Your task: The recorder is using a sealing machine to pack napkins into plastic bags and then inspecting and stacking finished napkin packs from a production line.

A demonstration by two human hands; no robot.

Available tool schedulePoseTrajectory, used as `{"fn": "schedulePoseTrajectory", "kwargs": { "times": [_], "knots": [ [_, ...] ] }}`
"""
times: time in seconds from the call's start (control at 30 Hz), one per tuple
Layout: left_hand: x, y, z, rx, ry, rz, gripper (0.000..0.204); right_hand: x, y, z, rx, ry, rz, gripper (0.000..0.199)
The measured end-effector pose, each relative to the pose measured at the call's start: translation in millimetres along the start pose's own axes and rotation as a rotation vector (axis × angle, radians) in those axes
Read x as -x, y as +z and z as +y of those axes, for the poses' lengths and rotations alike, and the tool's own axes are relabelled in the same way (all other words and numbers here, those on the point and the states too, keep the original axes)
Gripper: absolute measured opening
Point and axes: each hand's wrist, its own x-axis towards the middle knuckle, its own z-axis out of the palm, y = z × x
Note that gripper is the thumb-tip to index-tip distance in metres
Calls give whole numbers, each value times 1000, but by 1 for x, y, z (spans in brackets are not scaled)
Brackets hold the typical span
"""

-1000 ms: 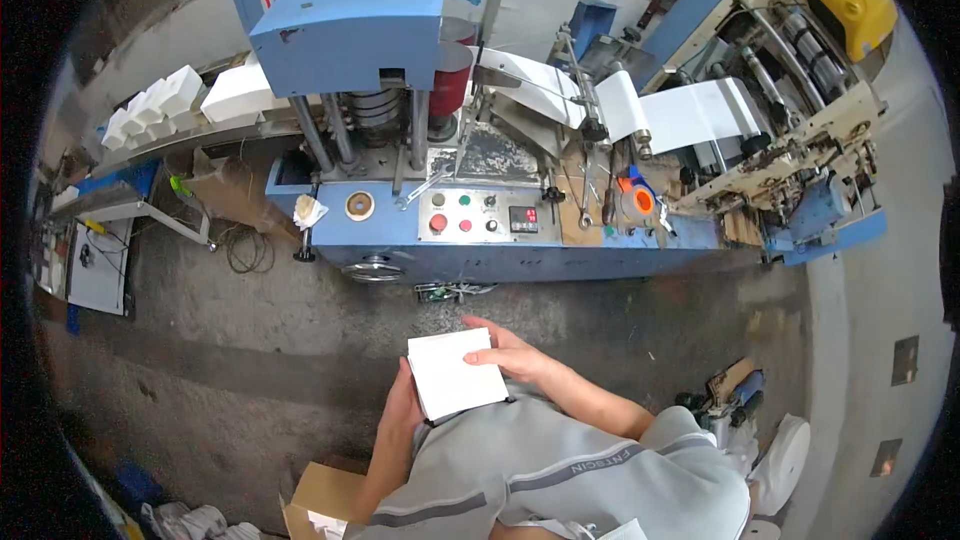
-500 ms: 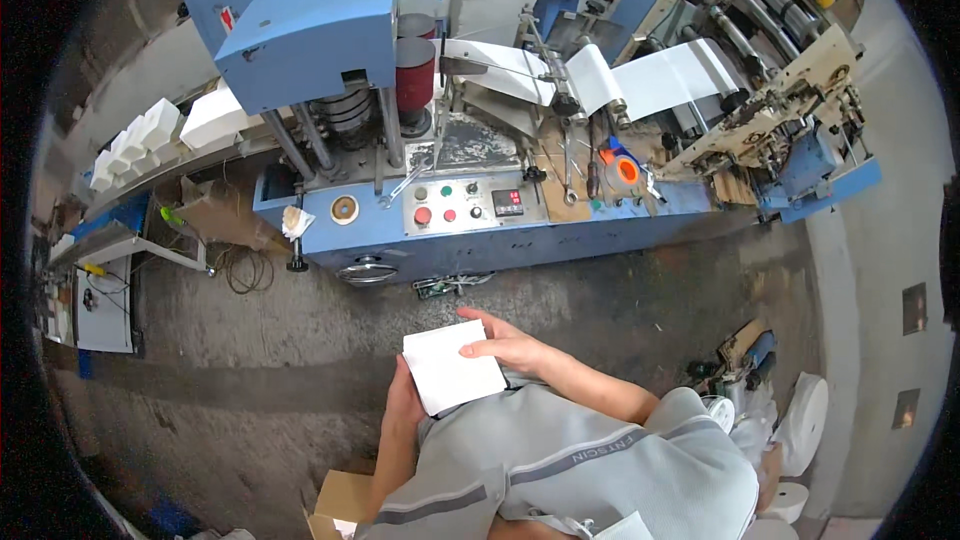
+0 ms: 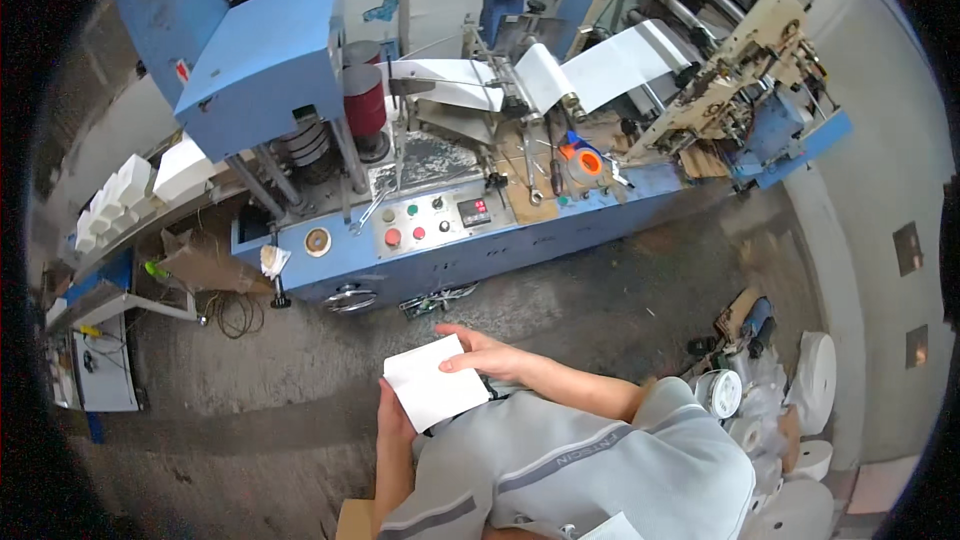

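Both my hands hold a square stack of white paper point(image 3: 440, 392) in front of my body. My left hand point(image 3: 394, 408) grips its left edge from the side, the fingers partly hidden beneath. On the upper right part rests the thumb of my right hand point(image 3: 482, 355), while its other fingers reach along the far edge. Beyond the stack stands a long blue machine point(image 3: 430, 275), apart from my hands, with a control panel point(image 3: 430, 220) of buttons and a small red display.
A white paper web point(image 3: 625, 65) runs over rollers at the machine's right. An orange tape roll point(image 3: 586, 164) and wrenches lie on its top. White paper stacks point(image 3: 130, 185) line the left conveyor. Large paper rolls point(image 3: 812, 380) stand on the floor at right; a cardboard box point(image 3: 355, 518) is nearby.
The view has turned and shifted, so the machine appears tilted and further left. My hands still hold the paper stack, with nearly the same grip.
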Motion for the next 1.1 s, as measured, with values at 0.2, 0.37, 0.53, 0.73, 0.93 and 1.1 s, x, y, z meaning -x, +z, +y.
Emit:
{"fn": "schedulePoseTrajectory", "kwargs": {
  "times": [0.2, 0.37, 0.53, 0.73, 0.93, 1.1],
  "knots": [
    [4, -10, -1, -13, -4, -51, 83, 1, 5, 4, -18, 10, -8, 99],
    [6, -12, -2, -29, 48, -32, 82, 1, 8, 8, 4, 5, -15, 100],
    [3, -12, -1, -53, 55, -71, 80, 0, 5, 9, 8, -2, -22, 101],
    [3, -21, 1, 59, 35, 20, 79, -2, 7, 8, -25, 11, -24, 100],
    [1, -14, 6, -40, 73, -45, 80, -5, 3, 11, -59, 0, -41, 97],
    [2, -9, 10, -42, 75, -112, 82, -6, 4, 16, -76, -28, -33, 94]
  ]
}}
